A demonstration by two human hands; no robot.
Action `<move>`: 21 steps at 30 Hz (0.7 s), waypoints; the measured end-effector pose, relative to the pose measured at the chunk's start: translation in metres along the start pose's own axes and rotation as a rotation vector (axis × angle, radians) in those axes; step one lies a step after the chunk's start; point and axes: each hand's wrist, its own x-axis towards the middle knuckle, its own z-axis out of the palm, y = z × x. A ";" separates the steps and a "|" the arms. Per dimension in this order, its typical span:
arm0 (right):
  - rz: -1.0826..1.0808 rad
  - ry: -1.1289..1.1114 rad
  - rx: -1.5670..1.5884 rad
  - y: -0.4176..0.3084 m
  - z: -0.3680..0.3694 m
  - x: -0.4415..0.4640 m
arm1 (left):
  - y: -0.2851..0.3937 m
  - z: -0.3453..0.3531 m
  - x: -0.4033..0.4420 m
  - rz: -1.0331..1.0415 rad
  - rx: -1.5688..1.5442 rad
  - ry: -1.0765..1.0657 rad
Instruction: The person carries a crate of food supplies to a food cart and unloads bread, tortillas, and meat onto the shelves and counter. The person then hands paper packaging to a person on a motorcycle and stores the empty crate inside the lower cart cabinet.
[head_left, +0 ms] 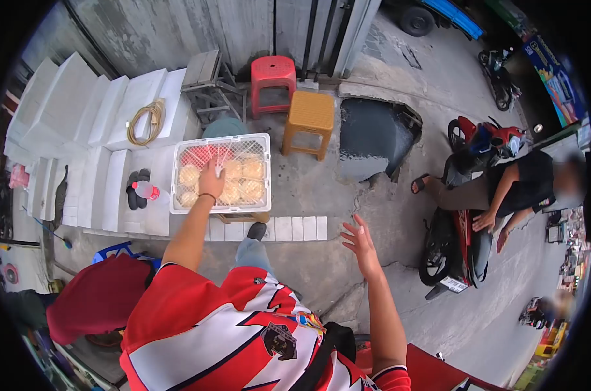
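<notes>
A white lattice crate holds several pale, round, wrapped items and something red at its back left. My left hand reaches into the crate over these items; its fingers point away from me, and their tips are too unclear to tell whether they grip anything. Under the crate's front edge shows part of a brown stool. My right hand is raised in the air to the right of the crate, fingers spread, holding nothing.
Left of the crate are a bottle, dark sandals and white steps. Behind stand red and orange stools. A pit breaks the pavement. A person sits on a motorcycle at right; another person in dark red is lower left.
</notes>
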 end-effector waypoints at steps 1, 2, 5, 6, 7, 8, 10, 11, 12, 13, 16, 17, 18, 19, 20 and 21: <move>0.030 0.046 -0.062 0.001 0.009 0.029 | -0.046 -0.009 0.014 -0.105 0.094 -0.091; 0.072 0.052 -0.093 0.009 0.017 0.062 | -0.101 -0.008 0.030 -0.183 0.174 -0.188; 0.193 0.009 -0.238 0.050 0.046 0.168 | -0.221 -0.011 0.065 -0.439 0.236 -0.303; 0.223 -0.032 -0.309 0.061 0.060 0.198 | -0.250 -0.012 0.071 -0.515 0.244 -0.311; 0.251 -0.072 -0.375 0.073 0.076 0.227 | -0.276 -0.011 0.075 -0.569 0.233 -0.284; 0.267 -0.139 -0.479 0.089 0.093 0.253 | -0.299 -0.009 0.078 -0.604 0.219 -0.307; 0.277 -0.270 -0.689 0.110 0.123 0.305 | -0.339 0.004 0.084 -0.666 0.181 -0.340; 0.281 -0.275 -0.745 0.100 0.145 0.321 | -0.342 0.006 0.087 -0.710 0.109 -0.351; 0.257 -0.232 -0.797 0.111 0.156 0.343 | -0.350 0.011 0.094 -0.707 0.075 -0.369; 0.239 -0.191 -0.851 0.123 0.168 0.361 | -0.355 0.015 0.092 -0.709 0.038 -0.392; 0.336 -0.167 -0.859 0.167 0.181 0.413 | -0.364 0.035 0.088 -0.787 0.014 -0.405; 0.440 -0.183 -0.757 0.168 0.187 0.426 | -0.363 0.041 0.089 -0.817 0.021 -0.408; 0.545 -0.192 -0.650 0.169 0.191 0.435 | -0.362 0.044 0.090 -0.814 -0.002 -0.395; 0.548 -0.205 -0.647 0.170 0.193 0.441 | -0.361 0.042 0.088 -0.813 -0.021 -0.385; 0.551 -0.219 -0.643 0.176 0.189 0.448 | -0.359 0.038 0.087 -0.812 -0.040 -0.376; 0.554 -0.233 -0.641 0.180 0.186 0.449 | -0.354 0.030 0.088 -0.804 -0.064 -0.385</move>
